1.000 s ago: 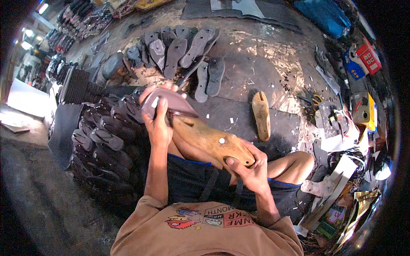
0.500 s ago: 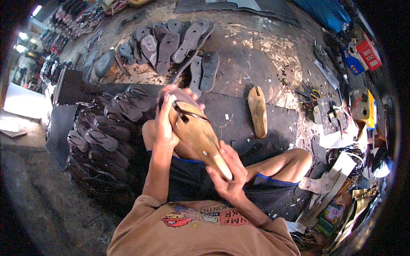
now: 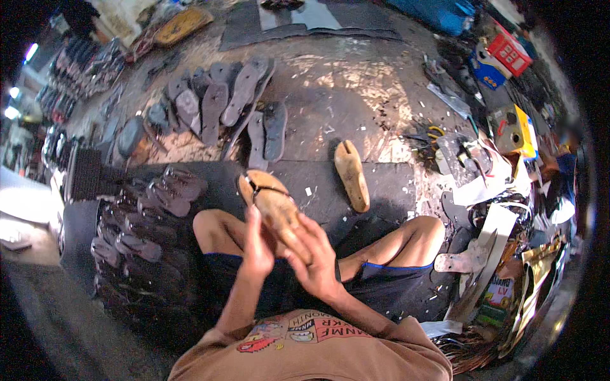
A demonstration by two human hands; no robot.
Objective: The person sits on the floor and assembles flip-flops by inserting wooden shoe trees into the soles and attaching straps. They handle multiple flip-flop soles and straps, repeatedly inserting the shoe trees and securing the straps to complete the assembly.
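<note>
A foot-shaped wooden shoe last (image 3: 279, 214) lies between my two hands, toe end pointing away from me. A dark thong strap (image 3: 272, 189) crosses its toe part, and the dark rim of a sandal sole (image 3: 242, 188) shows along its left side. My left hand (image 3: 259, 244) is closed against the left side of the sandal and last, its thumb up along the edge. Over the narrow heel end of the last, my right hand (image 3: 311, 255) is wrapped, hiding much of it. Another wooden last (image 3: 352, 179) rests on the dark mat ahead, right of my hands.
Loose grey soles (image 3: 216, 105) lie fanned out ahead. Finished thong sandals (image 3: 143, 247) are heaped at my left. On the right are yellow-handled scissors (image 3: 436, 132), a red box (image 3: 508, 56), a yellow box (image 3: 524, 130) and paper scraps (image 3: 495, 225). My crossed legs (image 3: 406, 244) flank the work.
The last with its sandal has come down nearer my lap and turned more upright. My left hand has shifted from the toe end to the side. My right hand now covers more of the heel end.
</note>
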